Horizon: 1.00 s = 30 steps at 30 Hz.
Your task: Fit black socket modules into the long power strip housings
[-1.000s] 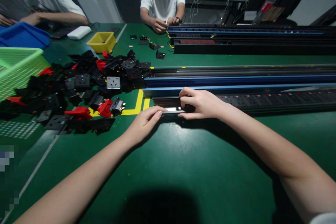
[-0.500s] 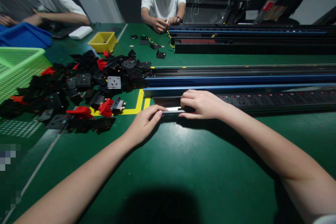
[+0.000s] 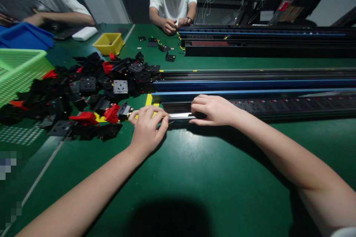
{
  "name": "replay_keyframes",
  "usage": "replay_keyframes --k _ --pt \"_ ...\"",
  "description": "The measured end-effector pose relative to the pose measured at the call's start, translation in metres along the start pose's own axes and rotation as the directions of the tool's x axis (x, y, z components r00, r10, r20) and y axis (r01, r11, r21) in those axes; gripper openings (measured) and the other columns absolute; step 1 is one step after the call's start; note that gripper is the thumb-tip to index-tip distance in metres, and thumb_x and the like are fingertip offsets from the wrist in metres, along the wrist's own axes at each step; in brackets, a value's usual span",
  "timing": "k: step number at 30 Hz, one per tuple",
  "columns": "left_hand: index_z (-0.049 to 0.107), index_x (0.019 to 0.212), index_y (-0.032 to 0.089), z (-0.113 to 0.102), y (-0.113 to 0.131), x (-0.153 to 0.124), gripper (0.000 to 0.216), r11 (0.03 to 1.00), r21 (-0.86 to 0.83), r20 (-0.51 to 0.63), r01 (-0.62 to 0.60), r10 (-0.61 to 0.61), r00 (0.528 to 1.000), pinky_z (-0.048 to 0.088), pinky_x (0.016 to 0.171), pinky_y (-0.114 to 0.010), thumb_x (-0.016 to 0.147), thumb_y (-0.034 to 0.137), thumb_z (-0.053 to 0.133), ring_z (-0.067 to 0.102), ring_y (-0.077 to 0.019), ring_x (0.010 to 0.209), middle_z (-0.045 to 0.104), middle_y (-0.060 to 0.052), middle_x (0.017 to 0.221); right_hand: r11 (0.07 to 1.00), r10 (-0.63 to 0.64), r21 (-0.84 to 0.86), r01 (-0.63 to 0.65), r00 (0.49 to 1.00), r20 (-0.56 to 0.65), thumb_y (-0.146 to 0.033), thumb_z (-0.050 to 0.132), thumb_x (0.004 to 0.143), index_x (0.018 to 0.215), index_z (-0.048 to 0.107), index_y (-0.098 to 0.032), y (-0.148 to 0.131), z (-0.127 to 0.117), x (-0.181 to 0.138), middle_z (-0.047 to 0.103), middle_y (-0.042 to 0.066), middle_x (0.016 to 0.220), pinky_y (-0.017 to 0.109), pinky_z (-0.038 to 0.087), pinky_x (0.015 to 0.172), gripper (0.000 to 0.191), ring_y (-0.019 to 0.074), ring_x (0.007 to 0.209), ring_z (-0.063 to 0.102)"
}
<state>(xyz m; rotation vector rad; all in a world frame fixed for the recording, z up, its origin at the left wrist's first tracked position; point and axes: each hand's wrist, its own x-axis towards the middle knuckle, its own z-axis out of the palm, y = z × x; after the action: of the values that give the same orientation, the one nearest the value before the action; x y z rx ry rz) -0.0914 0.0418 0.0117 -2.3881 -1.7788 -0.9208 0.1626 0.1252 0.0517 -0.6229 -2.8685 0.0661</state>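
Observation:
My right hand is closed over the nearest long channel, its thumb on the front edge and its fingers curled over the top. That channel is a power strip housing, with a row of black socket modules in it to the right of my hand. Something dark shows under the curled fingers, too hidden to name. At the housing's left end is my left hand, fingers apart, with index finger and thumb beside the end. Just left of it lies a black socket module with metal prongs.
A heap of black and red socket modules spreads at left beside a green basket. Blue channels lie behind the housing. Farther back are a yellow bin, a blue bin, more strips and two people.
My left hand has shifted left from the housing's edge and its fingers have spread, uncovering more of the bright edge. My right hand has stayed where it was.

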Motion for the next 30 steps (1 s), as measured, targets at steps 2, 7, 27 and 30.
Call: replay_keyframes --k 2,7,27,30 --pt "0.070 0.092 0.023 0.001 -0.001 0.001 0.025 0.997 0.073 -0.005 -0.028 0.029 1.000 0.024 0.107 -0.054 0.094 0.031 0.047 0.055 -0.0297 0.121 0.070 -0.008 0.107 1.000 0.000 -0.003 0.000 1.000 0.000 -0.052 0.050 0.096 0.091 0.061 -0.019 0.000 0.000 0.000 0.061 0.006 0.092 0.029 0.039 0.068 0.035 0.0191 0.084 0.056" --pt "0.067 0.109 0.017 0.006 -0.010 0.002 0.038 0.969 0.246 -0.006 -0.002 0.004 1.000 0.016 0.111 -0.061 0.092 0.044 0.047 0.048 -0.0372 0.131 0.064 -0.018 0.122 1.000 -0.005 -0.011 0.005 1.000 -0.004 -0.053 0.049 0.096 0.091 0.061 -0.019 0.000 0.000 0.000 0.061 0.007 0.092 0.029 0.039 0.068 0.036 0.0194 0.084 0.055" --pt "0.064 0.115 0.017 0.010 -0.013 0.001 0.052 0.952 0.303 0.149 0.035 -0.083 0.985 0.028 0.108 -0.065 0.096 0.052 0.031 0.052 -0.0359 0.117 0.063 -0.018 0.118 1.000 -0.007 -0.020 0.007 1.000 -0.001 -0.053 0.049 0.096 0.091 0.061 -0.019 0.000 0.000 0.000 0.061 0.007 0.091 0.029 0.040 0.069 0.037 0.0199 0.084 0.055" --pt "0.063 0.115 0.016 0.009 -0.014 0.001 0.053 0.952 0.304 0.158 0.031 -0.083 0.984 0.030 0.106 -0.064 0.096 0.052 0.030 0.053 -0.0360 0.114 0.062 -0.018 0.117 1.000 -0.001 -0.009 0.001 1.000 0.004 -0.053 0.048 0.097 0.091 0.061 -0.019 -0.001 -0.001 0.000 0.062 0.008 0.093 0.029 0.040 0.069 0.037 0.0202 0.085 0.056"
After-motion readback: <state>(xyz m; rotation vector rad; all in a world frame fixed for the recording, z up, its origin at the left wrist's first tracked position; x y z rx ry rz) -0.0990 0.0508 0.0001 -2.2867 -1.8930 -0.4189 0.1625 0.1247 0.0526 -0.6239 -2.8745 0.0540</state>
